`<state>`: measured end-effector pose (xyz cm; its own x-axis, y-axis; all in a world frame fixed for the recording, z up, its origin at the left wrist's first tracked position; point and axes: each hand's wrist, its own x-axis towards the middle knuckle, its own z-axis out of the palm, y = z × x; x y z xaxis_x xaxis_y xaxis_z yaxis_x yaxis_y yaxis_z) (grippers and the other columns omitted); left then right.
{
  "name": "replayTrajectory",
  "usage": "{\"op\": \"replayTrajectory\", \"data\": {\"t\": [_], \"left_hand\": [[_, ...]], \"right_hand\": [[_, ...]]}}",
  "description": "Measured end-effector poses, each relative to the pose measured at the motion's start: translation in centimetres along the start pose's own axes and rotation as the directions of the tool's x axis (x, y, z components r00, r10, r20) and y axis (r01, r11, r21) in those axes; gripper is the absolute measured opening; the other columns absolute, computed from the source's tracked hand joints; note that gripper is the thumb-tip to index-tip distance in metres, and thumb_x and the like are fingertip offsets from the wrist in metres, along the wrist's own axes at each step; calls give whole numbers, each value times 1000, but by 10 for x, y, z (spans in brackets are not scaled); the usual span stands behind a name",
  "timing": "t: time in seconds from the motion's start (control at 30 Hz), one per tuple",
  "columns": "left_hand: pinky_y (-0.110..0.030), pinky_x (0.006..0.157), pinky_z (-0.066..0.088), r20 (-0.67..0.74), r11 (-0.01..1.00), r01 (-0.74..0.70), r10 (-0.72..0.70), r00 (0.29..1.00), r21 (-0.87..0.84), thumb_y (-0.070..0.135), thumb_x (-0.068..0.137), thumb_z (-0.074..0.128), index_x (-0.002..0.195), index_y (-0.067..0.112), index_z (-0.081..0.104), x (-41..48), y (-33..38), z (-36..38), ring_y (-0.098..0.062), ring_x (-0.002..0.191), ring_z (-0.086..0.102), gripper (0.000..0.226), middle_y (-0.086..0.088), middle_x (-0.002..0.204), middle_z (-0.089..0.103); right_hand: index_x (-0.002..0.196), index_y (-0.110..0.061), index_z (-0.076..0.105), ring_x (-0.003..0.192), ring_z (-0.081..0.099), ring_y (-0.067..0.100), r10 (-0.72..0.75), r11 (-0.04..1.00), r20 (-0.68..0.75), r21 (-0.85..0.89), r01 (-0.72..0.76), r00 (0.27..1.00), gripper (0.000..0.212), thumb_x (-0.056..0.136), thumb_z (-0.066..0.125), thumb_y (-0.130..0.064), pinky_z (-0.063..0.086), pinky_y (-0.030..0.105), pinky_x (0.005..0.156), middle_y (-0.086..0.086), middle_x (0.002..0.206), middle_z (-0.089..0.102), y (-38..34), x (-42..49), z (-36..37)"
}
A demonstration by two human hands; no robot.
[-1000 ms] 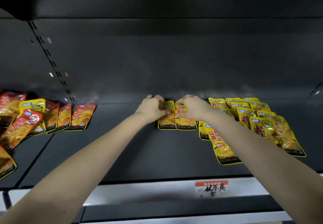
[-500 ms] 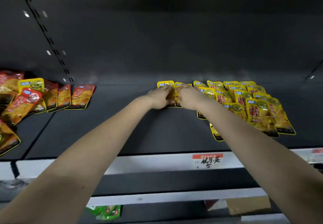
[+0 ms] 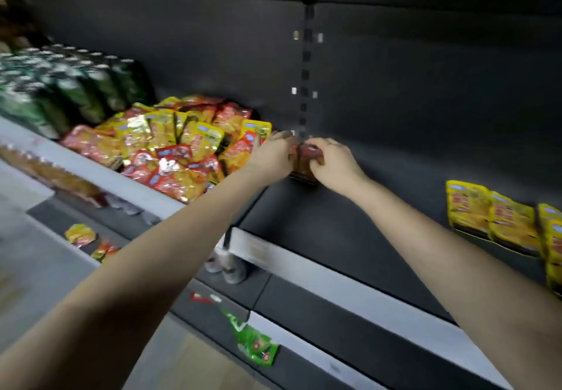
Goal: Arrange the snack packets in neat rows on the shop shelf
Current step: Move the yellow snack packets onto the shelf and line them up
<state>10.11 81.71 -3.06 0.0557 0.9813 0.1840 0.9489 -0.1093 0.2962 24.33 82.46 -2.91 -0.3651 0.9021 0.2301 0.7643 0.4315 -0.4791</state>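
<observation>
- My left hand (image 3: 273, 156) and right hand (image 3: 334, 163) are both on one red packet (image 3: 305, 163), near the back of the shelf (image 3: 365, 231).
- L hand: fingers are curled on the left edge of the packet and grip it. The thumb I cannot see.
- R hand: fingers are bent over the top right part of the packet and grip it too.
- The packet is btw the two hands, w/ its dark bottom edge down on the shelf. If it stands straight or leans back, I cannot tell; the picture is blurred here and the hands hide most of it.
- Just behind the packet, the slotted rail (image 3: 305, 85) goes up the back wall.
- Left of my L hand is a pile of packets (image 3: 182, 149), red and yellow mixed, lying in all directions one over another. The nearest ones touch my L hand or almost.
- Far right, well apart from the hands, yellow packets (image 3: 492, 216) lie flat and overlap each other in a row.
- Btw the hands and those yellow ones the shelf surface is bare dark.
- Green cans (image 3: 60, 85) stand packed together, left of the pile.
- Front strip (image 3: 319, 263) of the shelf is white.
- On the lower shelf (image 3: 304, 310) a green packet (image 3: 257, 344) hangs over the front edge.
- Lower left, some small packets (image 3: 79, 234) lie loose, too blurred to say more.
</observation>
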Motion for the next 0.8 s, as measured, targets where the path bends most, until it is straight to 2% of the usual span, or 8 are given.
{"op": "replayTrajectory", "data": {"t": [0.2, 0.37, 0.5, 0.67, 0.8], "left_hand": [[-53, 116, 5, -88, 976, 212, -207, 974, 49, 12, 91, 44, 142, 24, 36, -14, -100, -34, -28, 144, 14, 53, -4, 155, 22], [-53, 115, 14, -237, 925, 374, -348, 907, 73, 11, 88, 48, 145, 19, 28, -13, -164, -58, -42, 141, 13, 61, -11, 156, 16], [-52, 116, 11, -266, 888, 459, -433, 861, 40, 15, 90, 50, 148, 17, 19, -16, -203, -69, -39, 143, 9, 65, -14, 156, 13], [-56, 114, 8, -169, 863, 505, -500, 850, -15, 38, 93, 50, 149, 21, 10, -15, -238, -73, -42, 143, 3, 71, -6, 159, 7], [-52, 111, 26, -134, 929, 359, -369, 920, -93, 40, 86, 62, 141, 22, 36, -12, -255, -75, -34, 138, 25, 63, -9, 149, 31]], "right_hand": [[135, -11, 49, 127, 46, 25, -101, 995, 61, 31, 99, 993, 45, 90, 53, -16, 27, 19, 100, 11, 137, 51, -77, 55, 53], [139, -10, 42, 123, 51, 26, -106, 990, 152, 113, 89, 983, 55, 88, 59, -23, 38, 28, 100, 13, 134, 54, -116, 91, 91], [142, -10, 37, 132, 39, 26, -103, 988, 129, 124, 87, 986, 62, 87, 62, -24, 32, 28, 105, 11, 144, 42, -135, 111, 110], [142, -15, 36, 131, 40, 27, -74, 986, 68, 153, 63, 995, 68, 83, 67, -25, 35, 33, 106, 10, 142, 43, -151, 131, 128], [142, -17, 36, 127, 46, 26, -58, 985, 96, 168, 41, 994, 71, 80, 71, -27, 40, 33, 99, 8, 141, 46, -161, 141, 136]]}}
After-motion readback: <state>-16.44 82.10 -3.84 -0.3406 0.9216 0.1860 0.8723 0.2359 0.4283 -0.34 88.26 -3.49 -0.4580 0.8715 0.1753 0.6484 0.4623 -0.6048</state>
